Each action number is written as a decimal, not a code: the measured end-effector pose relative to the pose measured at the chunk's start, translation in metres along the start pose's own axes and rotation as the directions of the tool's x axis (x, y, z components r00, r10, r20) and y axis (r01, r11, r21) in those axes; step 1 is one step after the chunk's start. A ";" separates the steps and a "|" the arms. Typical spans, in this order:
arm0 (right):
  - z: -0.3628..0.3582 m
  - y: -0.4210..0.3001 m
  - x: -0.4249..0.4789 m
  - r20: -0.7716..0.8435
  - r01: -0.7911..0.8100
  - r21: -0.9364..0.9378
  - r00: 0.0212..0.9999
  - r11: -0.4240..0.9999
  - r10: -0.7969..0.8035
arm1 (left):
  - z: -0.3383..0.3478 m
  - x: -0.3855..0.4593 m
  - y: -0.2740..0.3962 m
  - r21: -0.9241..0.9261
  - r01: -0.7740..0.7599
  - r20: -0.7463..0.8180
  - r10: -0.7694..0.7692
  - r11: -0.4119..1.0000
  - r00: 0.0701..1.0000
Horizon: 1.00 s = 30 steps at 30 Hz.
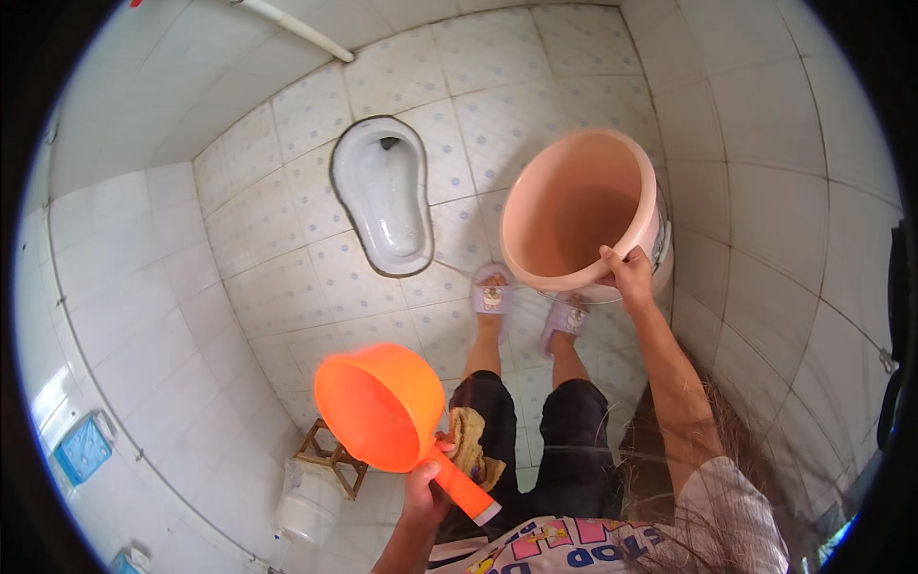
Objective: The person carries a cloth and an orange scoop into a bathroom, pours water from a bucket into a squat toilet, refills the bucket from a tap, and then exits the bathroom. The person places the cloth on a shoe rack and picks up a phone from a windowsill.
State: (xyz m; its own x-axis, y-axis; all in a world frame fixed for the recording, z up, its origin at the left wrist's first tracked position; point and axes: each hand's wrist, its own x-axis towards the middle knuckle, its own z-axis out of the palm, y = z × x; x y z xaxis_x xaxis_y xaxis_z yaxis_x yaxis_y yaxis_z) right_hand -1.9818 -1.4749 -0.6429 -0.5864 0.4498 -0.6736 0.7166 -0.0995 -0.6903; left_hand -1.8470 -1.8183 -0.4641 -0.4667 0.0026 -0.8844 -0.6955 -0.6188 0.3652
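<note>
An orange plastic water dipper (373,409) is in my left hand (428,488), which grips it where the handle meets the bowl. The dipper's bowl is tilted, and no water shows in it. A tan cloth or loofah (470,445) is pressed behind the handle by the same hand's fingers. My right hand (631,273) holds the rim of a large pink plastic bucket (510,251), thumb over the edge. The bucket leans with its mouth towards me; its inside looks bare, though the bottom is shaded. Its wire handle hangs down outside.
A white squat toilet (391,201) is set in the tiled floor (287,265). A small wooden stool (333,455) and a white lined bin (310,499) stand at the left. A white pipe (301,32) runs along the far wall. Tiled wall (760,237) rises close to the bucket's right.
</note>
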 end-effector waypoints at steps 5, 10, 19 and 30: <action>0.068 -0.020 0.034 0.161 -0.002 -0.188 0.986 0.982 0.032 | -0.051 0.003 0.000 -0.144 0.062 -0.068 -0.073 0.988 0.995; 0.131 -0.001 0.068 0.157 0.126 -0.539 0.986 0.833 -0.048 | -0.051 -0.003 0.027 -0.229 0.144 -0.136 -0.178 0.963 0.975; 0.153 0.015 0.047 0.085 0.177 -0.804 0.979 0.568 -0.186 | -0.082 -0.006 0.038 -0.293 0.119 -0.250 -0.196 0.949 0.948; 0.289 0.059 0.012 0.233 0.342 -0.849 0.927 0.404 -0.295 | -0.096 0.021 0.023 -0.324 0.074 -0.153 -0.129 0.943 0.980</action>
State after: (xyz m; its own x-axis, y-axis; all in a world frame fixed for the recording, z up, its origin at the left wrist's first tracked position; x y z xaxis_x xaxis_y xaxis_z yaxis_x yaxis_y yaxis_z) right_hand -2.0555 -1.7315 -0.7678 -0.8429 0.2396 -0.4817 0.4092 0.8669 -0.2848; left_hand -1.8208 -1.9080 -0.5024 -0.2840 -0.0378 -0.9581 -0.5137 -0.8377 0.1853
